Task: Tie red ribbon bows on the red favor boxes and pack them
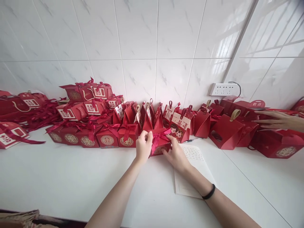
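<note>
- Nearest, at 8 o'clock from the red cardboard box (156, 152) with the shiny magenta ribbon bow (156, 136), brown crumpled material (17, 218) shows beyond the edge of the smooth white table (95, 183).
- Between 4 and 5 o'clock, a plain black band (209, 192) circles the right wrist.
- At 4 o'clock, a white paper sheet (184, 179) with rows of handwriting lies flat, partly under the right forearm.
- At the clock's centre, the bowed box sits between both hands. The left hand (143, 147) pinches the bow's left end between thumb and fingers; the right hand (177, 153) has thumb and forefinger parted about the box's right corner, and whether it grips cannot be told.
- At 3 o'clock, just beside the paper, lies a slim black pen (188, 141); well beyond it stand a red tent-shaped carton (226, 131) and a large red carton with a gold emblem (276, 147).
- At 9 o'clock, red cube boxes (71, 138) with round gold emblems form a row.
- At 2 o'clock, a red-and-cream bag (179, 126) shows cartoon figures.
- Toward 3 o'clock, another person's hand (273, 118) stretches over red boxes, fingers extended.
- At 10 o'clock, red boxes with white panels (95, 107) are stacked.
- Farthest, at 12 o'clock, rises a glossy white tiled wall (135, 38).
</note>
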`<act>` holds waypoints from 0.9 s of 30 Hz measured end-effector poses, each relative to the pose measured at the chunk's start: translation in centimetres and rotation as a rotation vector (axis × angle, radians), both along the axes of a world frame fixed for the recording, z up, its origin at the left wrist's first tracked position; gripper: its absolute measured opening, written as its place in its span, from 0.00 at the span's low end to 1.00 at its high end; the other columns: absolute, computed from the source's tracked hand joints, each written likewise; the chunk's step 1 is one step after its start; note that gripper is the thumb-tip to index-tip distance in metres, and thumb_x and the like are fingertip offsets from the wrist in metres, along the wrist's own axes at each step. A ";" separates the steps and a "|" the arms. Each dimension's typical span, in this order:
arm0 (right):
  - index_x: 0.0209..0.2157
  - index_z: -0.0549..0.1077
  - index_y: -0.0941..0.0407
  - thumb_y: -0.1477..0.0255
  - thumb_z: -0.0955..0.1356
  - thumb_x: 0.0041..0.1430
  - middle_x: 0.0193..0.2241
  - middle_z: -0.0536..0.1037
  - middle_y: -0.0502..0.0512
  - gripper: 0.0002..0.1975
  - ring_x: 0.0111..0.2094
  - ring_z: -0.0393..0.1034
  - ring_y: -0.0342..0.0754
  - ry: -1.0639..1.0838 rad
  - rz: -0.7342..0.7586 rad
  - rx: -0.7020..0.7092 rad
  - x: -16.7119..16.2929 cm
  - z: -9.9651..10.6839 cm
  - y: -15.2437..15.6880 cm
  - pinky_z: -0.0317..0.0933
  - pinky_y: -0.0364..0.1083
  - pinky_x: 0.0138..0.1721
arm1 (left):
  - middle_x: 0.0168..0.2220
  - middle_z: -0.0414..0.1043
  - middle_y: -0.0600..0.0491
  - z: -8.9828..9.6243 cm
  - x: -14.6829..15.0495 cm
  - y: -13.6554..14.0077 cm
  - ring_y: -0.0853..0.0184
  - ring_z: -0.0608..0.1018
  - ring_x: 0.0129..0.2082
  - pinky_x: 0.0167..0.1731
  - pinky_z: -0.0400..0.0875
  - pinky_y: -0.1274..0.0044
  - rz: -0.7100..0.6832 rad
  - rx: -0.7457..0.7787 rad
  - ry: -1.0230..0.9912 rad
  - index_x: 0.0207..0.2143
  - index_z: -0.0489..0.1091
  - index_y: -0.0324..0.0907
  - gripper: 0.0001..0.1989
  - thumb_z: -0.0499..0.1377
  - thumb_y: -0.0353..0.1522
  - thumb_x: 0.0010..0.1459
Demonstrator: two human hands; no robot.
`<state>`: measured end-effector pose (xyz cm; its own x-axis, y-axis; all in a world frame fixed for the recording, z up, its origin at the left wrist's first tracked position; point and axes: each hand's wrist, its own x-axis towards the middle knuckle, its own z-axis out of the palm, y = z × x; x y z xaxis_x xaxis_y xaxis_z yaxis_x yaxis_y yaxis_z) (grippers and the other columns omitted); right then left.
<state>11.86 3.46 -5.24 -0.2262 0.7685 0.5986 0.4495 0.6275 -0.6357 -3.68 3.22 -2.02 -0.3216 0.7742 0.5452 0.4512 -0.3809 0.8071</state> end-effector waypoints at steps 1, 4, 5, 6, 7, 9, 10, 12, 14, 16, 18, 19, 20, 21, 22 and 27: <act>0.52 0.58 0.55 0.75 0.64 0.52 0.49 0.65 0.62 0.24 0.52 0.62 0.55 -0.008 -0.010 0.011 0.0 -0.1 0.1 0.63 0.56 0.49 | 0.17 0.57 0.60 0.0 0.0 0.0 0.73 0.63 0.18 0.23 0.59 0.80 -0.002 -0.001 -0.003 0.21 0.53 0.43 0.16 0.50 0.41 0.58; 0.50 0.59 0.55 0.77 0.66 0.51 0.50 0.65 0.61 0.23 0.52 0.62 0.55 -0.028 -0.029 0.021 0.1 -0.1 0.1 0.65 0.55 0.48 | 0.25 0.63 0.57 -0.4 -0.2 0.4 0.72 0.66 0.22 0.26 0.63 0.79 0.017 0.038 -0.032 0.26 0.58 0.43 0.12 0.52 0.41 0.57; 0.49 0.59 0.55 0.77 0.66 0.51 0.50 0.65 0.61 0.23 0.52 0.62 0.55 -0.038 -0.029 0.027 0.1 -0.1 0.2 0.64 0.55 0.48 | 0.31 0.65 0.54 -0.5 -0.3 0.6 0.71 0.69 0.26 0.29 0.65 0.78 0.016 0.055 -0.040 0.30 0.61 0.43 0.11 0.53 0.41 0.55; 0.49 0.59 0.55 0.78 0.66 0.51 0.50 0.65 0.62 0.22 0.52 0.62 0.55 -0.048 -0.028 0.034 0.1 0.0 0.1 0.64 0.55 0.48 | 0.37 0.65 0.51 -0.6 -0.4 0.7 0.69 0.71 0.32 0.34 0.67 0.77 0.001 0.064 -0.041 0.35 0.62 0.42 0.12 0.55 0.41 0.53; 0.49 0.59 0.55 0.78 0.66 0.51 0.50 0.64 0.62 0.22 0.52 0.62 0.55 -0.055 -0.026 0.042 0.2 0.0 0.1 0.64 0.55 0.48 | 0.43 0.64 0.48 -0.7 -0.6 0.9 0.66 0.71 0.40 0.39 0.67 0.74 -0.030 0.062 -0.037 0.39 0.63 0.42 0.15 0.56 0.41 0.52; 0.49 0.59 0.55 0.78 0.67 0.51 0.50 0.64 0.61 0.23 0.52 0.62 0.55 -0.061 -0.023 0.046 0.2 0.1 0.1 0.65 0.55 0.48 | 0.51 0.61 0.46 -0.8 -0.9 1.0 0.60 0.67 0.51 0.48 0.63 0.70 -0.152 0.012 -0.031 0.45 0.62 0.43 0.20 0.56 0.41 0.51; 0.49 0.59 0.55 0.79 0.67 0.51 0.50 0.64 0.61 0.22 0.51 0.63 0.55 -0.061 -0.023 0.043 0.2 0.1 0.1 0.65 0.54 0.47 | 0.52 0.61 0.46 -0.8 -1.0 1.0 0.60 0.66 0.52 0.50 0.62 0.69 -0.239 -0.035 -0.036 0.47 0.62 0.43 0.22 0.56 0.41 0.51; 0.48 0.60 0.55 0.79 0.67 0.51 0.48 0.65 0.61 0.22 0.49 0.65 0.54 -0.066 -0.023 0.034 0.3 0.2 0.1 0.66 0.53 0.46 | 0.48 0.66 0.48 -0.8 -1.1 1.0 0.61 0.70 0.49 0.48 0.64 0.70 -0.385 -0.119 -0.061 0.48 0.61 0.44 0.21 0.57 0.39 0.51; 0.48 0.60 0.55 0.79 0.68 0.51 0.47 0.67 0.60 0.23 0.47 0.66 0.53 -0.092 -0.030 0.051 0.4 0.3 0.1 0.66 0.53 0.46 | 0.43 0.70 0.51 -0.8 -1.1 1.0 0.63 0.73 0.43 0.44 0.66 0.72 -0.425 -0.142 -0.081 0.45 0.63 0.44 0.18 0.57 0.37 0.51; 0.50 0.59 0.56 0.79 0.69 0.50 0.48 0.65 0.62 0.26 0.50 0.63 0.55 -0.150 -0.089 0.133 0.4 0.4 0.0 0.64 0.54 0.47 | 0.41 0.72 0.52 -0.7 -1.0 1.1 0.64 0.74 0.42 0.43 0.67 0.73 -0.353 -0.104 -0.092 0.40 0.67 0.44 0.11 0.56 0.35 0.52; 0.52 0.58 0.57 0.78 0.71 0.49 0.52 0.61 0.66 0.29 0.54 0.57 0.60 -0.221 -0.218 0.273 0.1 0.8 -0.4 0.60 0.58 0.49 | 0.40 0.73 0.53 -0.7 -0.8 1.2 0.65 0.75 0.42 0.43 0.67 0.74 -0.290 -0.062 -0.104 0.37 0.69 0.44 0.08 0.54 0.34 0.55; 0.52 0.59 0.57 0.77 0.72 0.49 0.53 0.59 0.67 0.29 0.55 0.55 0.62 -0.266 -0.275 0.351 -0.1 1.0 -0.7 0.58 0.59 0.49 | 0.40 0.74 0.53 -0.7 -0.7 1.2 0.65 0.75 0.41 0.43 0.67 0.74 -0.274 -0.045 -0.104 0.36 0.69 0.44 0.08 0.53 0.34 0.56; 0.51 0.61 0.55 0.75 0.72 0.50 0.52 0.59 0.66 0.27 0.54 0.55 0.63 -0.309 -0.306 0.428 -0.3 1.2 -1.0 0.57 0.59 0.48 | 0.39 0.74 0.53 -0.7 -0.6 1.2 0.65 0.75 0.41 0.42 0.67 0.74 -0.266 -0.027 -0.098 0.36 0.69 0.44 0.07 0.53 0.33 0.56; 0.50 0.63 0.54 0.73 0.72 0.52 0.51 0.61 0.65 0.24 0.53 0.57 0.62 -0.347 -0.308 0.503 -0.6 1.4 -1.4 0.55 0.58 0.48 | 0.38 0.74 0.53 -0.7 -0.5 1.2 0.65 0.75 0.41 0.42 0.67 0.74 -0.264 -0.007 -0.084 0.35 0.69 0.44 0.07 0.53 0.33 0.56; 0.48 0.66 0.53 0.72 0.71 0.55 0.48 0.64 0.62 0.19 0.51 0.59 0.59 -0.378 -0.280 0.570 -0.9 1.5 -1.8 0.54 0.57 0.47 | 0.38 0.73 0.53 -0.7 -0.5 1.1 0.66 0.75 0.41 0.42 0.67 0.74 -0.264 0.013 -0.065 0.35 0.68 0.43 0.06 0.53 0.32 0.55; 0.43 0.68 0.57 0.70 0.64 0.64 0.36 0.69 0.58 0.08 0.39 0.64 0.51 -0.365 -0.122 0.640 -1.7 1.7 -2.7 0.53 0.51 0.42 | 0.36 0.71 0.52 -0.4 -0.7 0.8 0.66 0.74 0.38 0.39 0.67 0.74 -0.275 0.071 0.058 0.30 0.65 0.42 0.02 0.53 0.30 0.52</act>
<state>10.16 0.78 -3.53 -0.4317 0.3273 0.8405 0.6526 0.7566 0.0406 -4.43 4.01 -2.41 -0.0716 0.7870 0.6128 0.3683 -0.5501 0.7495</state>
